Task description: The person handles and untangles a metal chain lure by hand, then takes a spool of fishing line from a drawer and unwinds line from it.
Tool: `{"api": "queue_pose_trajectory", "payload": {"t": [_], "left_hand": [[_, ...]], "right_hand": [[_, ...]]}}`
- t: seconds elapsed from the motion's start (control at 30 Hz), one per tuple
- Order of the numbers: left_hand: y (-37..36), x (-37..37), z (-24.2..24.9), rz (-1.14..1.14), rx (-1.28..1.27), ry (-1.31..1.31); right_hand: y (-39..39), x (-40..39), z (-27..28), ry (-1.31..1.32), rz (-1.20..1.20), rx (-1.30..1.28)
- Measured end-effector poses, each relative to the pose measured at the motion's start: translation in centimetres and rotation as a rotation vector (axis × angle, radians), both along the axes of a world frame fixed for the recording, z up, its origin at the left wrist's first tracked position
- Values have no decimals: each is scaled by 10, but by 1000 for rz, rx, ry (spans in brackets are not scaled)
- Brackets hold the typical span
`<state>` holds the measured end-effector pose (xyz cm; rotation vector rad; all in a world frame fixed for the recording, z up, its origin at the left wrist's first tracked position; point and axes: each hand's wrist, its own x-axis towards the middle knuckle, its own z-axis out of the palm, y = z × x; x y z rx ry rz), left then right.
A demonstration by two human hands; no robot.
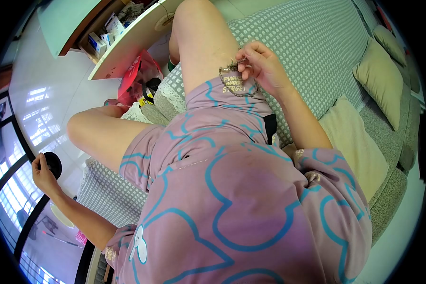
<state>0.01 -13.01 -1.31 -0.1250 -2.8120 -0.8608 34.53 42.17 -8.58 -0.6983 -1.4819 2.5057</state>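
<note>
Shirt (260, 199), chain loop (231, 67) (curve shirtward)

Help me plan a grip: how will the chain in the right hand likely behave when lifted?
Probably floppy: the chain bends into a loose loop by the right hand. It may tangle, since part looks bunched up. Likely light, being thin.

A thin metallic chain (232, 67), bunched at top, loops loosely in the upper centre; a round black object (53, 165), partly covered, far left.
</note>
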Motion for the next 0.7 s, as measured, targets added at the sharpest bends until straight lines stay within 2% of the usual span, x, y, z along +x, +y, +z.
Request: {"api": "queue_pose_trajectory", "payload": {"t": [0.23, 0.4, 0.43, 0.47, 0.53, 0.67, 0.7], "left_hand": [[2, 0, 1, 17, -54, -50], [8, -1, -3, 5, -11, -25], [7, -2, -3, 2, -10, -24], [6, -3, -2, 3, -26, -31], [8, -2, 1, 2, -42, -38], [13, 1, 9, -5, -13, -34], [13, 1, 10, -3, -17, -34]], "right_hand": [[-10, 29, 6, -72, -60, 167], [-18, 45, -12, -250, -19, 364], [-19, 45, -12, -354, 42, 528], [-20, 45, -11, -354, 40, 528], [-27, 42, -5, -436, 57, 765], [-30, 33, -1, -437, 41, 918], [-30, 31, 0, -384, 30, 1108]]}}
